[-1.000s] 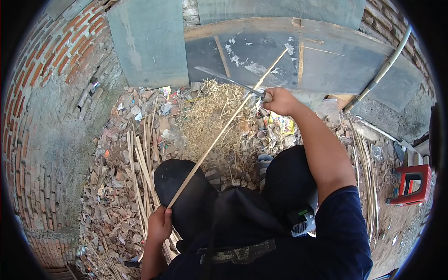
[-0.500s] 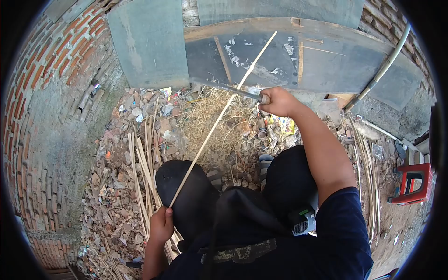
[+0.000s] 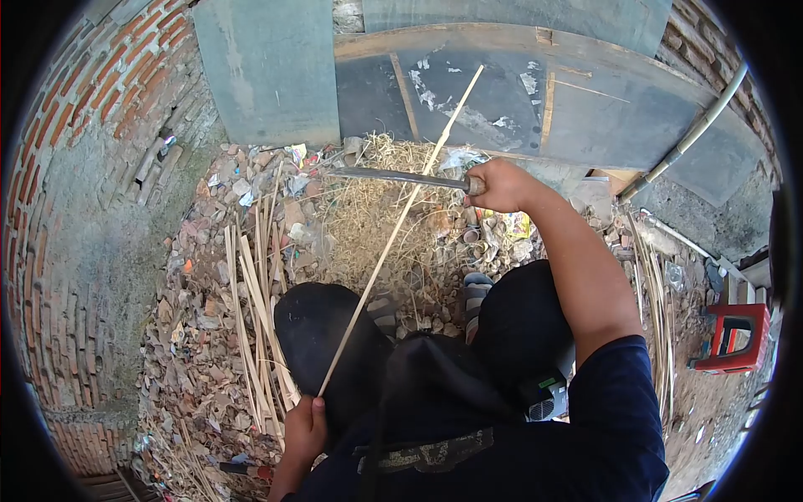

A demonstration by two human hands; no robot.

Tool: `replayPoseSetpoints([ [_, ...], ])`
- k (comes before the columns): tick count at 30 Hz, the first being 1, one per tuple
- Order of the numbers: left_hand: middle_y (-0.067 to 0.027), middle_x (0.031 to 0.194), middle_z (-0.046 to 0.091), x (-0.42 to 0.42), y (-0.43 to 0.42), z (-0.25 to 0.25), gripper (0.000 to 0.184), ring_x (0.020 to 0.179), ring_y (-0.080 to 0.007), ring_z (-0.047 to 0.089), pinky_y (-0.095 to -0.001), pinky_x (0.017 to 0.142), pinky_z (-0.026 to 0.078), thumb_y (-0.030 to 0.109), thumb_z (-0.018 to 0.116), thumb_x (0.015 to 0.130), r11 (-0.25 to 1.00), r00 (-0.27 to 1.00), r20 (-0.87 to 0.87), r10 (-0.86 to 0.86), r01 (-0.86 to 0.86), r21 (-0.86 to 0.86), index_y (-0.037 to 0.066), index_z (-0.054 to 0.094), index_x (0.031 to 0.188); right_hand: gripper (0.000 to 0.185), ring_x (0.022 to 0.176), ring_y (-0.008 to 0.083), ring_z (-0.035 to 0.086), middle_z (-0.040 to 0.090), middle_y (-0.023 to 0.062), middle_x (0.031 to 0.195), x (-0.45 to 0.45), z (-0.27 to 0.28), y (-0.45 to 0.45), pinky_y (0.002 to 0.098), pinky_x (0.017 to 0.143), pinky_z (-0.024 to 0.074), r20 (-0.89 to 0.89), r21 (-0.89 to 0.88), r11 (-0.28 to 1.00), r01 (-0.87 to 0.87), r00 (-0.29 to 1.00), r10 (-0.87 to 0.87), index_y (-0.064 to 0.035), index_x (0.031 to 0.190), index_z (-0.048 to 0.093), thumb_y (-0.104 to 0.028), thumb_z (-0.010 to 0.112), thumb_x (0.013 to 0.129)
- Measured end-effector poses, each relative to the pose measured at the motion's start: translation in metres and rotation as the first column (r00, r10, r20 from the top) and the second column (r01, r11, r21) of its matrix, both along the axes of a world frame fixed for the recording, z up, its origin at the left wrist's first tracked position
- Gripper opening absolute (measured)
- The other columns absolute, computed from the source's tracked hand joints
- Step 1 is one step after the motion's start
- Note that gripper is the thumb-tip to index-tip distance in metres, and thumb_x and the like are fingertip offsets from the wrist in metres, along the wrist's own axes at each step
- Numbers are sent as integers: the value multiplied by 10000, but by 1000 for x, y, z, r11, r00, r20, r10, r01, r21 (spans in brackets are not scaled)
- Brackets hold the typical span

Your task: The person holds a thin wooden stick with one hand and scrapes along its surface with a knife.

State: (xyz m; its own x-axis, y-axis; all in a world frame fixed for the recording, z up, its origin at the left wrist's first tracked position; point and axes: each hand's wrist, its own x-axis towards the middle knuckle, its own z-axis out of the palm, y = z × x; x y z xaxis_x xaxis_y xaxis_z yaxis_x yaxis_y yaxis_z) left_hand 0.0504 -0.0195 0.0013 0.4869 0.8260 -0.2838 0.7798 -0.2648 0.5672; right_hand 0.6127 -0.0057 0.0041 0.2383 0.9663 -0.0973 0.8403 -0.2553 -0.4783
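My left hand (image 3: pixel 305 428), low beside my left knee, is closed on the near end of a long, thin bamboo strip (image 3: pixel 376 268). The pale strip slants up and away to the right, with a thicker node near its far part. In my right hand (image 3: pixel 499 186) is the handle of a machete, my fingers wrapped around it. Its long dark blade (image 3: pixel 393 175) points left and crosses the strip below the node. Whether the edge presses on the strip I cannot tell. Curly shavings (image 3: pixel 360 222) cover the ground underneath.
Split bamboo strips (image 3: pixel 255 326) lie left of my knee, and more strips (image 3: pixel 657 309) lie on the right. A red plastic stool (image 3: pixel 736 339) stands at far right. Grey boards (image 3: pixel 268 75) lean ahead; a brick wall (image 3: pixel 75 335) runs along the left. Rubble and litter cover the ground.
My left hand has shifted slightly toward my body and to the right, drawing the strip back. The machete blade has tipped down at its far end and now lies nearly level across the strip.
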Motion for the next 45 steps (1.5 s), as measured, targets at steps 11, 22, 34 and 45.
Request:
replayPoseSetpoints([
  [11, -245, 644, 552, -20, -14, -6, 430, 599, -422, 585, -484, 574, 425, 332, 475, 1086, 994, 999, 36, 2, 1, -106, -11, 541, 835, 285, 883, 360, 687, 715, 169, 879, 2, 0, -3, 470, 790, 529, 29, -59, 998, 1, 1000, 0, -98, 964, 722, -312, 789, 789],
  [22, -249, 649, 571, -22, -24, -5, 451, 633, -471, 604, -524, 585, 444, 376, 462, 1078, 999, 996, -75, 37, -35, 30, -1, 536, 842, 275, 771, 358, 666, 684, 154, 780, -4, 7, -7, 461, 702, 503, 30, 23, 1000, -12, 999, 11, -81, 896, 696, -319, 806, 812],
  [34, -294, 678, 586, -33, -24, -10, 442, 696, -553, 594, -584, 602, 433, 363, 409, 1087, 998, 995, -81, -59, 60, 7, 8, 542, 861, 286, 810, 381, 684, 693, 170, 798, -14, 11, -4, 479, 729, 522, 133, 28, 998, -64, 989, 60, -81, 901, 692, -337, 788, 815],
  [45, -271, 632, 555, -31, -12, -22, 440, 664, -532, 585, -559, 580, 425, 348, 422, 1086, 998, 998, -13, -67, 67, -14, 11, 523, 823, 327, 920, 373, 701, 721, 185, 903, -12, 15, 6, 485, 821, 542, -3, -41, 999, 29, 1000, -29, -95, 1068, 720, -285, 755, 803],
])
